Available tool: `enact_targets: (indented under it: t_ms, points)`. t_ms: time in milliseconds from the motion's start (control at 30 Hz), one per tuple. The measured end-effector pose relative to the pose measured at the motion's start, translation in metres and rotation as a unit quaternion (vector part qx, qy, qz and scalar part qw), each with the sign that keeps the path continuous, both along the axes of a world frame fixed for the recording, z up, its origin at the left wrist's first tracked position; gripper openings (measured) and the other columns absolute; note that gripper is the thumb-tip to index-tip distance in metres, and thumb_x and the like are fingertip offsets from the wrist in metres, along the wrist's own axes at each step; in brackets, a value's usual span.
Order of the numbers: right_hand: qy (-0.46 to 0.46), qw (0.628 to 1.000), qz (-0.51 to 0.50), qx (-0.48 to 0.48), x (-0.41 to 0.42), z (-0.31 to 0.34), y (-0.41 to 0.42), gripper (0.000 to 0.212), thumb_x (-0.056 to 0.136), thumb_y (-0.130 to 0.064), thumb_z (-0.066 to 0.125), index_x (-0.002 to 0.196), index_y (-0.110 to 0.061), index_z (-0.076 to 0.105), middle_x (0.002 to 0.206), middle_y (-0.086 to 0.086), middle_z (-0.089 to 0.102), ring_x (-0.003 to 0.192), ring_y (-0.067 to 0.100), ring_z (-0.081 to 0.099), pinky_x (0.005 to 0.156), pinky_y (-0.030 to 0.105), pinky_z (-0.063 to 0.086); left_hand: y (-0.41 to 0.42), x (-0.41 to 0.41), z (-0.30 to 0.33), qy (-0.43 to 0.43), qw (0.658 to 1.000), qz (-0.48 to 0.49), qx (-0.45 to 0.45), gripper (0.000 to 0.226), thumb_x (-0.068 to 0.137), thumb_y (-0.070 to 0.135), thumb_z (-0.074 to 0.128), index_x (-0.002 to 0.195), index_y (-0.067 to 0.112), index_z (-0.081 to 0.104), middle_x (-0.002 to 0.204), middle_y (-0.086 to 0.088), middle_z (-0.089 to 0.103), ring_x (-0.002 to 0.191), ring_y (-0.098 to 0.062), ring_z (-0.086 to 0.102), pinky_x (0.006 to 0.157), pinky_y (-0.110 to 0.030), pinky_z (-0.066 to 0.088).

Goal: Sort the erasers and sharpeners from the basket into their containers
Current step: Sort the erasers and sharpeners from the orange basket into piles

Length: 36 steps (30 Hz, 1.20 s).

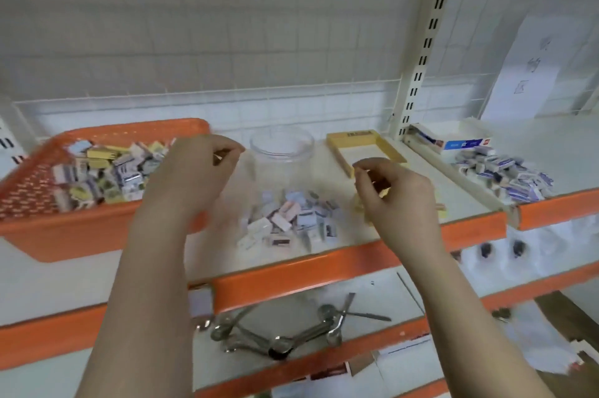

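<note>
The basket (64, 229) sits left, full of small packets; the jar (282, 190), part filled, stands between the hands; a box (366, 141) lies behind. Left hand (191, 177) pinches something small beside the jar's mouth, seemingly mid-drop. Right hand (395, 199) is curled; its hold I cannot tell. Next: release over the opening.

At my nine o'clock the basket (81, 232) is perforated orange plastic; the jar (282, 151) at twelve is clear and glossy; below, at six, shiny metal utensils (285, 336)
</note>
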State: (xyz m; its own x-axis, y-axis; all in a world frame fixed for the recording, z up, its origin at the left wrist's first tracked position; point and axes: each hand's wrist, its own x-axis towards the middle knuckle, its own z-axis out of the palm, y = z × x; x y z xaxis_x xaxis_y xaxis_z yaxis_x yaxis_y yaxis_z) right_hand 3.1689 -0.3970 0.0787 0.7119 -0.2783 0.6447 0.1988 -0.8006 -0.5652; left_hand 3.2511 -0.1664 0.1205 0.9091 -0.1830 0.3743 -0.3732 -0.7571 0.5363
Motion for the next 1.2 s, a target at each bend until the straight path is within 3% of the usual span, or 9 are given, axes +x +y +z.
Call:
enact_targets:
  t_ms: [167, 267, 400, 600, 733, 833, 933, 1033, 1200]
  points:
    - [-0.021, 0.999, 0.047, 0.000, 0.050, -0.002, 0.106, 0.015, 0.090, -0.021, 0.058, 0.089, -0.015, 0.072, 0.062, 0.002, 0.066, 0.056, 0.015, 0.058, 0.060, 0.029, 0.045, 0.118, 0.018, -0.007, -0.001, 0.999, 0.015, 0.043, 0.017, 0.090, 0.019, 0.059, 0.100, 0.023, 0.073, 0.104, 0.003, 0.070, 0.088, -0.014, 0.060, 0.079, -0.029, 0.045]
    - [0.020, 0.997, 0.069, -0.012, 0.078, 0.012, 0.154, 0.014, 0.090, -0.020, 0.059, 0.090, -0.016, 0.073, 0.074, 0.000, 0.071, 0.062, 0.014, 0.061, 0.065, 0.030, 0.048, 0.164, 0.023, -0.009, 0.019, 0.998, 0.012, 0.066, 0.019, 0.091, 0.023, 0.059, 0.105, 0.027, 0.071, 0.105, 0.008, 0.068, 0.089, -0.010, 0.060, 0.078, -0.027, 0.044]
    - [0.115, 0.982, 0.094, -0.116, 0.119, 0.032, 0.189, 0.020, 0.090, -0.024, 0.058, 0.098, -0.015, 0.073, 0.086, 0.004, 0.072, 0.077, 0.021, 0.064, 0.072, 0.033, 0.050, 0.193, 0.026, -0.015, 0.036, 0.997, -0.014, 0.073, 0.021, 0.091, 0.026, 0.058, 0.109, 0.030, 0.069, 0.099, 0.012, 0.067, 0.089, -0.004, 0.058, 0.076, -0.020, 0.039]
    - [0.240, 0.925, 0.113, -0.273, 0.173, 0.043, 0.206, 0.022, 0.090, -0.022, 0.056, 0.105, -0.014, 0.071, 0.097, 0.005, 0.070, 0.079, 0.015, 0.057, 0.069, 0.027, 0.046, 0.199, 0.025, -0.018, 0.041, 0.997, -0.046, 0.045, 0.022, 0.090, 0.022, 0.060, 0.110, 0.027, 0.069, 0.102, 0.009, 0.069, 0.085, -0.004, 0.060, 0.084, -0.030, 0.050]
    - [0.310, 0.850, 0.081, -0.418, 0.200, 0.041, 0.212, 0.026, 0.087, -0.029, 0.060, 0.108, -0.017, 0.067, 0.100, 0.004, 0.066, 0.090, 0.022, 0.060, 0.065, 0.029, 0.045, 0.198, 0.022, -0.018, 0.039, 0.997, -0.047, 0.055, 0.022, 0.090, 0.020, 0.060, 0.110, 0.026, 0.069, 0.104, 0.007, 0.069, 0.089, -0.007, 0.061, 0.084, -0.028, 0.050]
    - [0.346, 0.804, 0.077, -0.477, 0.210, 0.036, 0.217, 0.028, 0.084, -0.032, 0.067, 0.107, -0.016, 0.065, 0.089, -0.001, 0.059, 0.085, 0.019, 0.058, 0.064, 0.029, 0.043, 0.198, 0.024, -0.020, 0.043, 0.997, -0.041, 0.044, 0.022, 0.090, 0.020, 0.060, 0.110, 0.026, 0.069, 0.103, 0.008, 0.069, 0.088, -0.007, 0.061, 0.083, -0.026, 0.050]
    - [0.360, 0.776, 0.086, -0.510, 0.212, 0.036, 0.219, 0.042, 0.080, -0.041, 0.071, 0.113, -0.016, 0.060, 0.092, 0.000, 0.057, 0.095, 0.021, 0.058, 0.080, 0.032, 0.047, 0.199, 0.025, -0.021, 0.047, 0.997, -0.034, 0.041, 0.022, 0.090, 0.022, 0.060, 0.109, 0.027, 0.069, 0.102, 0.010, 0.069, 0.088, -0.006, 0.061, 0.085, -0.030, 0.051]
    - [0.368, 0.744, 0.090, -0.550, 0.208, 0.040, 0.220, 0.056, 0.080, -0.044, 0.070, 0.127, -0.020, 0.051, 0.111, 0.001, 0.061, 0.108, 0.021, 0.053, 0.095, 0.034, 0.039, 0.200, 0.025, -0.022, 0.052, 0.997, -0.031, 0.038, 0.022, 0.091, 0.024, 0.058, 0.109, 0.028, 0.069, 0.103, 0.012, 0.068, 0.089, -0.005, 0.061, 0.086, -0.032, 0.052]
    - [0.367, 0.746, 0.098, -0.547, 0.215, 0.036, 0.219, 0.046, 0.079, -0.036, 0.073, 0.119, -0.022, 0.053, 0.103, -0.004, 0.059, 0.108, 0.019, 0.052, 0.099, 0.037, 0.033, 0.199, 0.025, -0.023, 0.051, 0.997, -0.024, 0.045, 0.022, 0.092, 0.025, 0.056, 0.110, 0.029, 0.069, 0.100, 0.013, 0.067, 0.088, -0.003, 0.059, 0.081, -0.019, 0.046]
